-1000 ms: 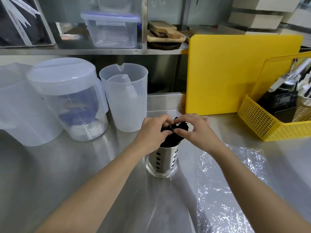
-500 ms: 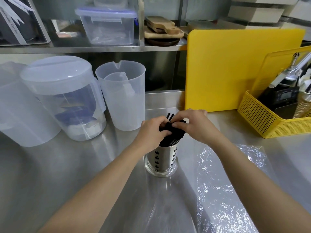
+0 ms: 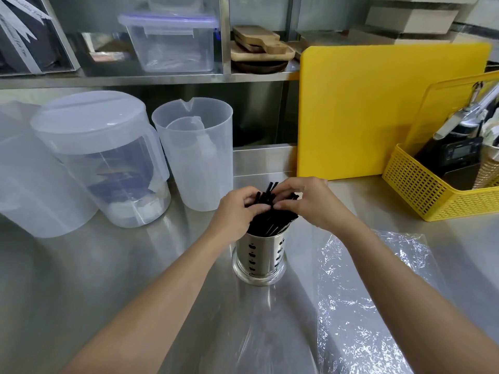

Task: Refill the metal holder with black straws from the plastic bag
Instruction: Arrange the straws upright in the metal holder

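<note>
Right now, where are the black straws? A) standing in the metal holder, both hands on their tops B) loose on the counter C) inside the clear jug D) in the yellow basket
A: the black straws stand in the metal holder, with the left hand and right hand gathered around their tops.

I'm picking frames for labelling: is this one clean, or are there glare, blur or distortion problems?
Head view: wide-angle bending at the edges; glare on the plastic bag and counter; hands and black straws reasonably sharp.
</note>
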Available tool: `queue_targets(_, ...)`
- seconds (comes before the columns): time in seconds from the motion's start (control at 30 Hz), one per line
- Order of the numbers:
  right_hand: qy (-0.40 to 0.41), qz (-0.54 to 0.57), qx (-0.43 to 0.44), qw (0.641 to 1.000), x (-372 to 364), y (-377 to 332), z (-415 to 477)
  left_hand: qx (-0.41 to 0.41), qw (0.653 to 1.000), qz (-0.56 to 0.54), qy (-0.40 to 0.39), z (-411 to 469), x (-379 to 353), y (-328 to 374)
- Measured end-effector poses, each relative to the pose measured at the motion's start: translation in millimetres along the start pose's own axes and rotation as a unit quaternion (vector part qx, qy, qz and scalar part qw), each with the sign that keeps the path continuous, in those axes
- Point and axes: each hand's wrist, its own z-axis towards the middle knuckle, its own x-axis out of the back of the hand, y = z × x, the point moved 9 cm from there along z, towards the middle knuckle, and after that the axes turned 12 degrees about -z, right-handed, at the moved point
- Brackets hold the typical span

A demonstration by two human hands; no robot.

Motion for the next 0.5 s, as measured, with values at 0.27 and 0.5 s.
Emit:
queue_targets(0.27,0.004,0.066,0.001,0.998,-1.4,-6.7,3.9,-0.016,0.996,-0.082,-0.01,-3.4,1.3,6.7)
queue_targets(0.5,0.008,0.128,0.002,0.992,-6.7,-2.9,10.4,-0.018,0.993,-0.117,-0.002,-4.9,5.1,5.8)
